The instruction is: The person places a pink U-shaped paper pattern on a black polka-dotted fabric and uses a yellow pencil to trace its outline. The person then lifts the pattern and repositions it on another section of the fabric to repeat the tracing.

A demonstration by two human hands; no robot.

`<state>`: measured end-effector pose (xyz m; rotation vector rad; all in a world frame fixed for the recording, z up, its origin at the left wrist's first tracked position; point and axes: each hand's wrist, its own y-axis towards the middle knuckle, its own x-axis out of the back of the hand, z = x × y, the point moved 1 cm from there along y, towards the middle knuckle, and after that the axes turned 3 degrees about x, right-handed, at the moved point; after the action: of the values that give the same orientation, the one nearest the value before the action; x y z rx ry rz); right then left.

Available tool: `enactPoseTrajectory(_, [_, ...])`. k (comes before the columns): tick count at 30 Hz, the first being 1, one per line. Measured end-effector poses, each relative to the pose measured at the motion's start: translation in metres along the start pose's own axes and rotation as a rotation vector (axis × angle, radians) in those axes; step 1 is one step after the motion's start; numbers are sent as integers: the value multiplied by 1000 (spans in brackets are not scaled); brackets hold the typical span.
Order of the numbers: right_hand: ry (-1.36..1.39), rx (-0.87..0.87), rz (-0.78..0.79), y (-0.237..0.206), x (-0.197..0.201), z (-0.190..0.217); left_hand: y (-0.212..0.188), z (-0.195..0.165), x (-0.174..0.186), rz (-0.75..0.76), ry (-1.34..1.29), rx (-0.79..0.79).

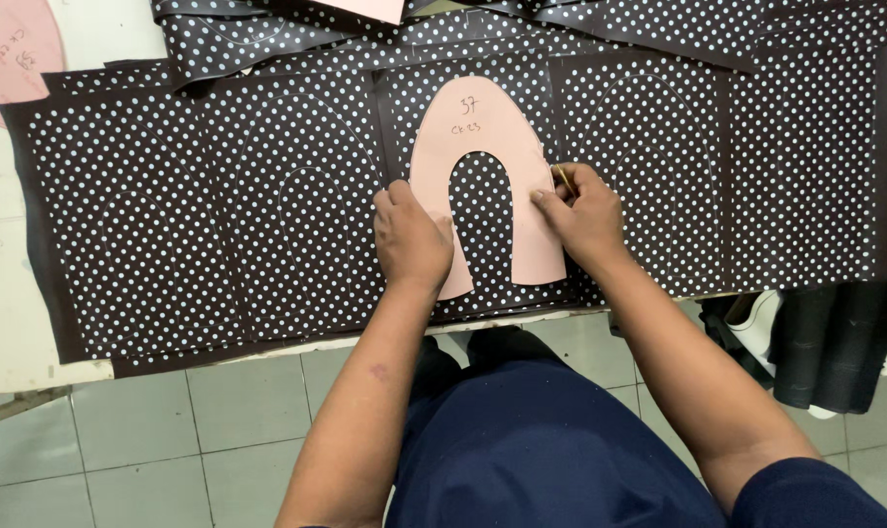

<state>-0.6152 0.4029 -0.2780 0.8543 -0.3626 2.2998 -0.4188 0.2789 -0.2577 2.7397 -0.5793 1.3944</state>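
Pattern [483, 147], pink horseshoe card, flat on dotted fabric [219, 196] at table centre; probably light, stiff, prone to sliding. Left hand [411, 240] pressed flat on leg at 7 o'clock. Right hand [582, 213] pinching pen [563, 180] at edge, 3 o'clock.

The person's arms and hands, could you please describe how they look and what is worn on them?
Both forearms are bare. The left hand and right hand wear no gloves, and no rings or watch are visible. A dark navy sleeve covers the right upper arm, matching the navy garment below.

More pink patterns [13, 54] lie at the white tabletop's [3, 323] far left corner; dark rolls [835, 342] stand on the tiled floor [170, 430].
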Motion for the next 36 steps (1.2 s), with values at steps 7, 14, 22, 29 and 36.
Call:
enactPoseTrajectory(7, [-10, -4, 21, 3, -2, -7, 4, 6, 2, 67, 10, -11])
enactPoseTrajectory(14, [61, -12, 33, 4, 0, -5, 9, 17, 3, 87, -41, -49])
enactPoseTrajectory(22, [63, -73, 68, 5, 4, -1, 11, 21, 7, 126, -81, -15])
enactPoseTrajectory(29, [18, -56, 70, 9, 4, -6, 12, 17, 11, 128, -59, -24])
enactPoseTrajectory(36, [-53, -78, 105, 12, 8, -4, 15, 15, 16, 139, -52, -16])
